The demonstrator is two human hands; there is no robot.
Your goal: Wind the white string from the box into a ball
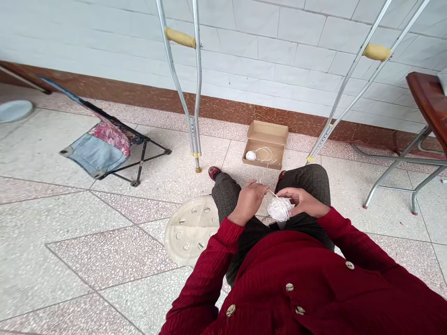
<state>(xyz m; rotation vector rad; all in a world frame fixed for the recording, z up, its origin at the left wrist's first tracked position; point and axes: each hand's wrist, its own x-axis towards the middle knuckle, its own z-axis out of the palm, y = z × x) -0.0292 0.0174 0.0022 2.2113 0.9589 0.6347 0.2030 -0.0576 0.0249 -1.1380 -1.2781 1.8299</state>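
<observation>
A white ball of yarn (279,209) is held over my lap by my right hand (303,202), whose fingers curl round its right and upper side. From the ball a strand runs up and left to my left hand (250,200), where closed fingers pinch it. On the floor in front of my feet, an open cardboard box (265,164) has its lid raised toward the wall. Inside it lie a smaller white yarn ball (251,156) and loose loops of yarn (267,153). A faint strand hangs between my left hand and the box.
One metal crutch (194,130) stands left of the box, another crutch (328,128) right of it, near the tiled wall (244,60). A folding fabric chair (101,149) is at left, a metal-legged stool (401,163) at right. A round perforated plastic piece (190,237) lies beside my leg.
</observation>
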